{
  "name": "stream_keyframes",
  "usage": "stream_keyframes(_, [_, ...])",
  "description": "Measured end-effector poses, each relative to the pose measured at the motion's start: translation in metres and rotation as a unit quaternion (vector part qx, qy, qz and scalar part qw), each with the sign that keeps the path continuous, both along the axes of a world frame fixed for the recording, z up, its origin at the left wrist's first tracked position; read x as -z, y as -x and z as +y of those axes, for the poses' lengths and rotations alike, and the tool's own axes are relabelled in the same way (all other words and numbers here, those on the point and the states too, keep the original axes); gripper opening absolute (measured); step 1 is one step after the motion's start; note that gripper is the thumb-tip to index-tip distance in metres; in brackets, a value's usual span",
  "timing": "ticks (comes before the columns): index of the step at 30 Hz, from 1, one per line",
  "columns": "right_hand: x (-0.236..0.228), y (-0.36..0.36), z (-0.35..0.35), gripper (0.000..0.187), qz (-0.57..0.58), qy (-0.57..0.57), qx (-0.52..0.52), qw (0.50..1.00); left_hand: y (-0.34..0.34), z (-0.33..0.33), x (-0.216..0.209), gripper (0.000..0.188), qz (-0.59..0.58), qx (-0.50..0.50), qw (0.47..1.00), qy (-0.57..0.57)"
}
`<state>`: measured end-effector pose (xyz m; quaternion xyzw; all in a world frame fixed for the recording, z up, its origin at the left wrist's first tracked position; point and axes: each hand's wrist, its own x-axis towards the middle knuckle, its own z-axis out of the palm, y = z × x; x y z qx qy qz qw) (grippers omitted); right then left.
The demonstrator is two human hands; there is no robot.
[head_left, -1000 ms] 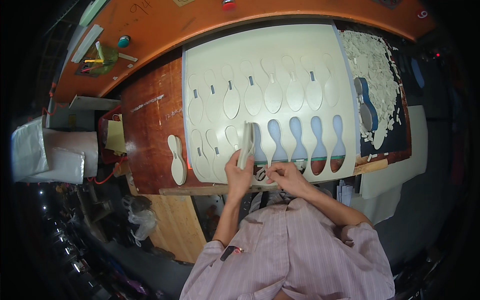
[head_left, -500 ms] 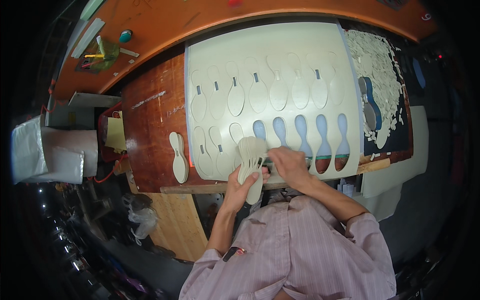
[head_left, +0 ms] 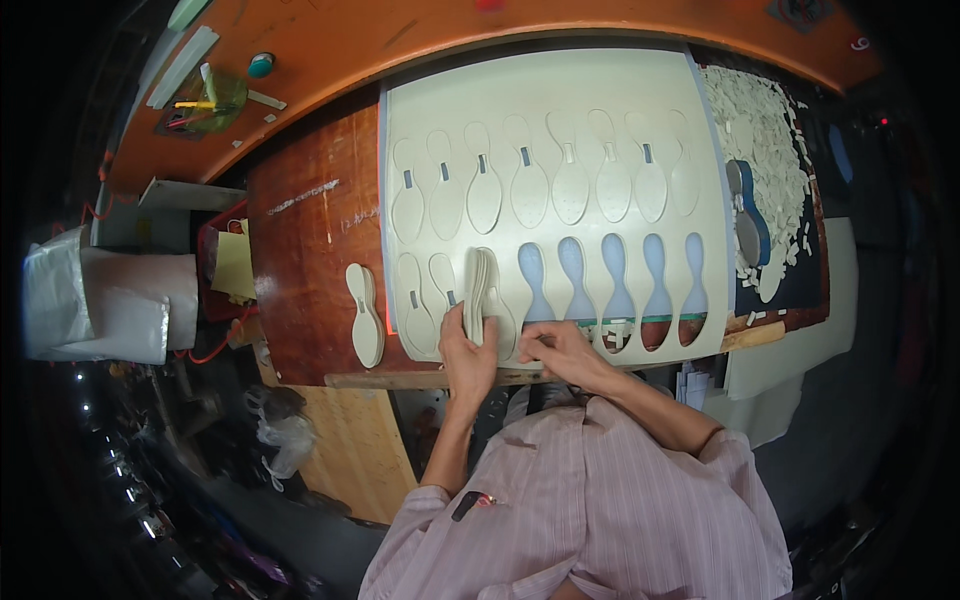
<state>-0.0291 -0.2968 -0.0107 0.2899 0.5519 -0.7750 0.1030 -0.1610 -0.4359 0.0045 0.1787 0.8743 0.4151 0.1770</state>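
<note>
My left hand (head_left: pixel 468 352) grips a stack of cream insoles (head_left: pixel 482 290), held on edge over the near row of a die-cut cream sheet (head_left: pixel 560 85). Just right of it, my right hand (head_left: pixel 560 348) hangs above the sheet's near edge with its fingers curled in; whatever they pinch, if anything, is too small to make out. Blue shows through several insole-shaped openings (head_left: pixel 613 265) in the near row. Along the far row the cut insoles (head_left: pixel 570 190) still lie in the sheet, some with small rectangular slots. Another insole stack (head_left: pixel 366 318) rests left of the sheet.
Cream scraps (head_left: pixel 755 130) are heaped on the right, beside a blue-edged insole-shaped form (head_left: pixel 748 215). Small white chips (head_left: pixel 617 335) sit in one opening near the front. An orange ledge (head_left: pixel 400 30) runs along the back. Plastic-wrapped packs (head_left: pixel 110 300) stand far left.
The fanned insoles are now closed into an upright stack, lowered onto the sheet by my left hand. My right hand has drawn down and slightly left, away from the stack. White chips now show in an opening.
</note>
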Motion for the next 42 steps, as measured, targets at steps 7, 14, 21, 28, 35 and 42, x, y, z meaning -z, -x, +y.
stream_keyframes(7, [0.023,0.017,0.001,0.029,0.046,0.304,0.108,0.945,0.003,0.013,0.002,0.045,0.051,0.072,0.995,0.038])
stream_keyframes(14, [-0.039,0.016,-0.003,0.023,0.132,-0.345,0.095,0.925,0.026,-0.017,-0.021,0.029,-0.358,-0.077,0.9,-0.237])
stream_keyframes(21, [-0.043,0.059,0.007,0.035,0.255,-0.432,0.036,0.864,0.017,-0.02,-0.023,0.038,-0.487,-0.057,0.813,-0.314])
stream_keyframes(28, [-0.018,0.058,0.01,0.019,0.337,-0.472,0.085,0.81,0.014,-0.018,-0.027,0.044,-0.523,-0.053,0.793,-0.309])
stream_keyframes(35, [-0.031,0.032,0.032,0.01,0.14,-0.333,0.135,0.923,0.051,-0.05,-0.051,0.042,-0.32,-0.093,0.907,-0.26])
stream_keyframes(42, [0.005,0.052,-0.023,0.026,0.058,-0.02,-0.03,0.998,0.062,-0.034,-0.004,0.041,-0.079,-0.032,0.996,0.005])
